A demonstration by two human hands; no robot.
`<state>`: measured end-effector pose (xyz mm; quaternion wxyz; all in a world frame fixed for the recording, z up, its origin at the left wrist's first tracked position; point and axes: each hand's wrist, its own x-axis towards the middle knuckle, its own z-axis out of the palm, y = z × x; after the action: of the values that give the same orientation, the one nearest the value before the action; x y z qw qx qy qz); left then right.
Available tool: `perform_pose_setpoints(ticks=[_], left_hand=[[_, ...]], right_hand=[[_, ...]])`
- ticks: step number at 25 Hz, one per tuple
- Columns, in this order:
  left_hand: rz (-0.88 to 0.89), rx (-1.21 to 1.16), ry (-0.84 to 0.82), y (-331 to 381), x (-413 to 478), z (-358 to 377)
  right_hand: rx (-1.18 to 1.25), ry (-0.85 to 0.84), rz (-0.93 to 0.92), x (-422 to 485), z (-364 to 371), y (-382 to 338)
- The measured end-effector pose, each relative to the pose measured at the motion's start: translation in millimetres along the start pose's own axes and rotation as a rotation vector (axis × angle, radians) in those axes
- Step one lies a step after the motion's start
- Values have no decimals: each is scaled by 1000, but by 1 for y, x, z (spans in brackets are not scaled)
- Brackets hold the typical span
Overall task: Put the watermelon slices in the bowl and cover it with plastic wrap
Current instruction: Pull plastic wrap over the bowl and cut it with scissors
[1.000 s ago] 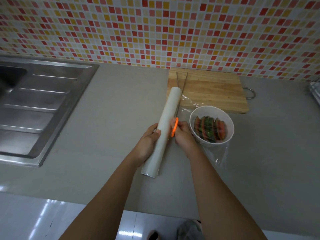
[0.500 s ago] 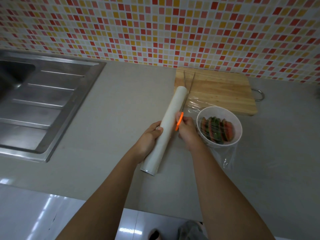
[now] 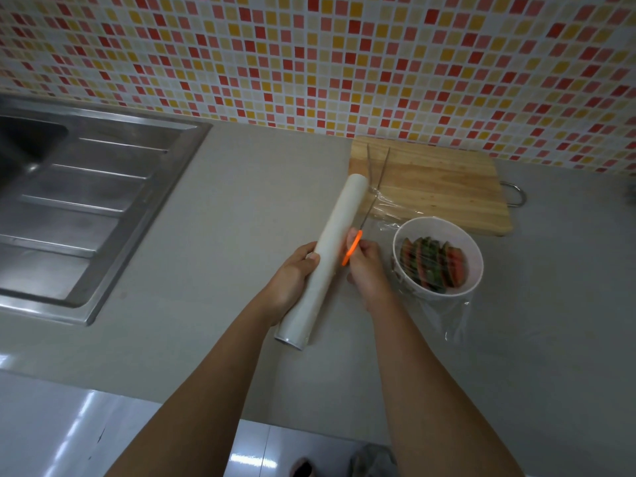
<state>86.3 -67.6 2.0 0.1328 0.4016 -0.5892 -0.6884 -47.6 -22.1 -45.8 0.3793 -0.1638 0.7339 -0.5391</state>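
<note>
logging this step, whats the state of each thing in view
plastic wrap roll: gripped by left hand, sheet pulled out over the bowl
scissors: in right hand, blades open at the sheet
bowl: upright, film over it
watermelon slices: inside bowl
tongs: lying on cutting board

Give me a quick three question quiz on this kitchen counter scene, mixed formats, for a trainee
1. True or false: the watermelon slices lie in the round white bowl.
2. Which hand grips the white plastic wrap roll? A left hand B right hand
3. Fill in: the orange-handled scissors are in the ___ hand.

Key: 1 true; 2 A; 3 right. The clear film already drapes the bowl, near the wooden cutting board.
</note>
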Motion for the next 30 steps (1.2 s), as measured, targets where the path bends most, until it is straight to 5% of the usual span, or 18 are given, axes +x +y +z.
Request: perform_pose_setpoints(ticks=[23, 30], left_hand=[[-49, 7, -43, 0, -2, -31], [27, 31, 127, -13, -3, -58]], right_hand=[[-28, 62, -43, 39, 3, -37], [-445, 151, -113, -8, 29, -7]])
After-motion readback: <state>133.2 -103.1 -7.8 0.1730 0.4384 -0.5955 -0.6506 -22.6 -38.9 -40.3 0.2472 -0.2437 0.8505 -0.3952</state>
